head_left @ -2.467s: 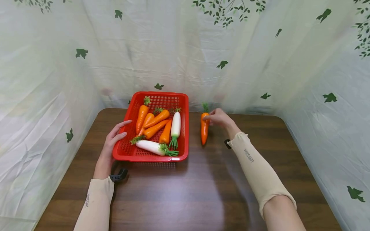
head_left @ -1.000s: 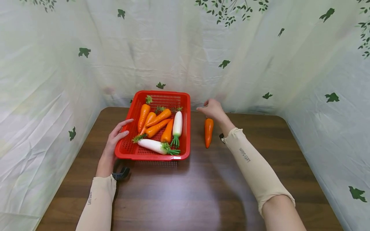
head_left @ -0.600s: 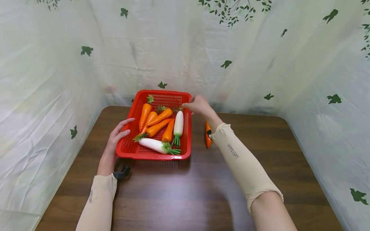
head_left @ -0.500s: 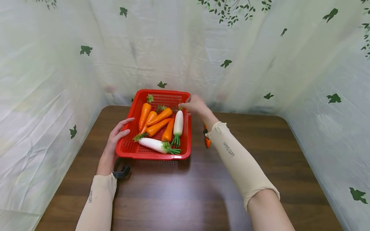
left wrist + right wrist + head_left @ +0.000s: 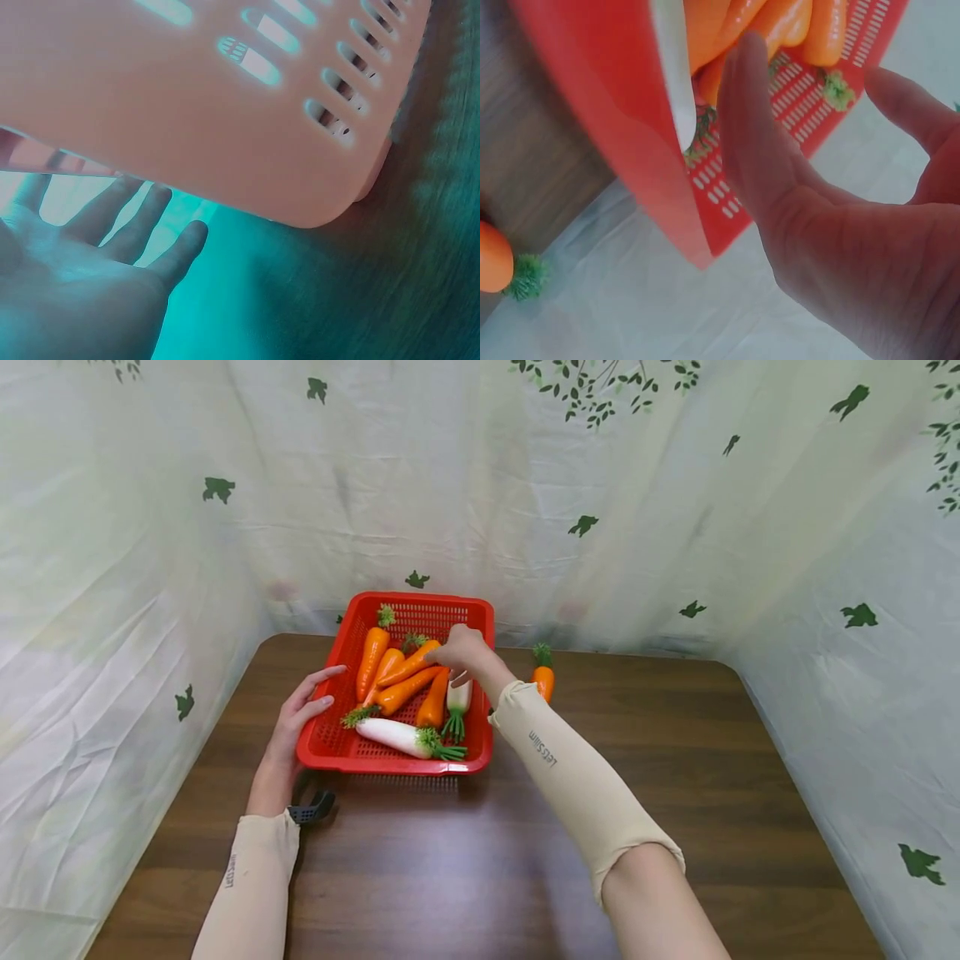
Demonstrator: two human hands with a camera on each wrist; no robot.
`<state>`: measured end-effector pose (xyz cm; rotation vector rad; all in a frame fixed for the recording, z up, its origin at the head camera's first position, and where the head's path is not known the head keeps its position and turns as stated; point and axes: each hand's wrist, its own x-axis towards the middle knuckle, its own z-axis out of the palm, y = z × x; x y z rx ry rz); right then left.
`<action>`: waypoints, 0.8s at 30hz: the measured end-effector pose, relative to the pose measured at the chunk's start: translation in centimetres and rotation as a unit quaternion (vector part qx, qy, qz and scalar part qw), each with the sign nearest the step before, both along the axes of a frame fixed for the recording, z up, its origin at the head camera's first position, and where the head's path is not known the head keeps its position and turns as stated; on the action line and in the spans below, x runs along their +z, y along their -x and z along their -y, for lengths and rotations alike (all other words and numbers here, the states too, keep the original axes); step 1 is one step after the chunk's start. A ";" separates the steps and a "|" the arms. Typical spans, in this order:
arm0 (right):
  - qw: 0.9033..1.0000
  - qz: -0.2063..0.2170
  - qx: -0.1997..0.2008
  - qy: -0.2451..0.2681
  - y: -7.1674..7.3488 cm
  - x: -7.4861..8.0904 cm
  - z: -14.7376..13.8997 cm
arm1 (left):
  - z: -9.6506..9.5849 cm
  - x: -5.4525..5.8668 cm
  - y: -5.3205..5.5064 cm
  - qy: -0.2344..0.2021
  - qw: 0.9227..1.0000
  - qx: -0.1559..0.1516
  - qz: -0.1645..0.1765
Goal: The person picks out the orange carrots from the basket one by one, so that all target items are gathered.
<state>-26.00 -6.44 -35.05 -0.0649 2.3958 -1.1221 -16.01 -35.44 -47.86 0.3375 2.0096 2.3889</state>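
Observation:
A red plastic basket (image 5: 480,766) holds several orange carrots (image 5: 371,664) and two white radishes (image 5: 386,735) with green tops. My left hand (image 5: 288,727) rests at its left side, and in the left wrist view the fingers (image 5: 180,251) are spread and nearly straight by the basket wall. My right hand (image 5: 468,652) is over the basket's right part, covering the upper end of one radish, with fingertips close to a carrot. In the right wrist view, thumb and fingers stand apart with nothing between them. A single carrot (image 5: 543,681) lies outside, partly hidden behind the right sleeve.
Under the basket is a brown wooden table (image 5: 420,877). A pale curtain (image 5: 517,527) with leaf and bird prints closes off the back and both sides. Black bands (image 5: 313,810) show at the wrists.
My right hand laid the carrot on the table right of the basket and released it, then swung left over the rim above the vegetables. The left hand keeps its place at the basket.

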 end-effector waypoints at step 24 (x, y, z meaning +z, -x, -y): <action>0.994 0.064 0.035 -0.080 -0.9 -0.8 3.2 | 0.2 0.3 -0.3 0.014 1.000 0.005 0.011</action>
